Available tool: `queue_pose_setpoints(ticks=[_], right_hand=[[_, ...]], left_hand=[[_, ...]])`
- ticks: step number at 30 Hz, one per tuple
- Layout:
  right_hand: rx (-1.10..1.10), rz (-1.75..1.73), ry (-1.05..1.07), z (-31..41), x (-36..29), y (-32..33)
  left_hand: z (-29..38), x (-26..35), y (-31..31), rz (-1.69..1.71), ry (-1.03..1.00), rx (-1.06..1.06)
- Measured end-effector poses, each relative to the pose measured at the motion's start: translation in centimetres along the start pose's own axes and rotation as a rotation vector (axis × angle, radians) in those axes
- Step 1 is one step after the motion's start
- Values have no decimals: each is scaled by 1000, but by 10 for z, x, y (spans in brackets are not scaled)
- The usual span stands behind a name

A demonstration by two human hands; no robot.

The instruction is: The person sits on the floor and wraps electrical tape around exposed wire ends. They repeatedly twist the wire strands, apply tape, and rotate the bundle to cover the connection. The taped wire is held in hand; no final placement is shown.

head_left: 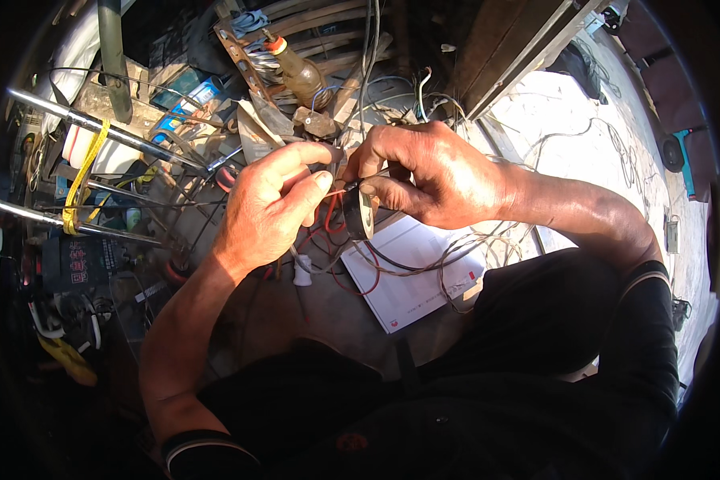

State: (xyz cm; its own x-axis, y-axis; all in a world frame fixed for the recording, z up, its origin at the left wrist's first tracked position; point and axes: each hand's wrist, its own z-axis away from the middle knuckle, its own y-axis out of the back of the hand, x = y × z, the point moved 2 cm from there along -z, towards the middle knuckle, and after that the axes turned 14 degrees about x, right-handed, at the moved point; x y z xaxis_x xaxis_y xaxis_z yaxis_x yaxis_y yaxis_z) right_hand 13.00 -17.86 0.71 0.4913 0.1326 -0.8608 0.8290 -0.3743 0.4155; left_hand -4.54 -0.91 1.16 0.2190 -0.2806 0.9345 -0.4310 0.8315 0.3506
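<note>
My right hand [441, 171] pinches a roll of black electrical tape [355, 216] between thumb and fingers. The roll hangs on edge, its pale core facing right. Facing it, my left hand [282, 195] pinches a thin red wire [336, 192] between thumb and forefinger. That wire reaches to the tape at my right fingertips; the exact joint there is hidden by the fingers. Below the hands, loose red and black wires [375, 282] loop down over a white printed box or booklet [414, 276]. A small white plastic piece [302, 270] lies under my left hand.
Chrome tubes [108, 135] tied with a yellow strap [87, 174] jut in from the left. A brown bottle [300, 72] stands at the back beside cable bundles. A blue tube [189, 108] lies among tools. A wooden post [504, 48] rises at the right back.
</note>
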Motion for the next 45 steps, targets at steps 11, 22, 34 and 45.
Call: queue_pose_setpoints(ticks=[11, 22, 34, 45], right_hand=[[24, -298, -285, 7, 5, -14], [170, 184, 326, 2, -9, -1], [142, 318, 589, 1, -12, -3], [-47, 51, 95, 1, -3, 2]], left_hand=[[10, 12, -9, -349, -735, 155], [6, 3, -2, 366, 293, 189], [2, 1, -10, 260, 521, 76], [5, -5, -8, 176, 196, 80]])
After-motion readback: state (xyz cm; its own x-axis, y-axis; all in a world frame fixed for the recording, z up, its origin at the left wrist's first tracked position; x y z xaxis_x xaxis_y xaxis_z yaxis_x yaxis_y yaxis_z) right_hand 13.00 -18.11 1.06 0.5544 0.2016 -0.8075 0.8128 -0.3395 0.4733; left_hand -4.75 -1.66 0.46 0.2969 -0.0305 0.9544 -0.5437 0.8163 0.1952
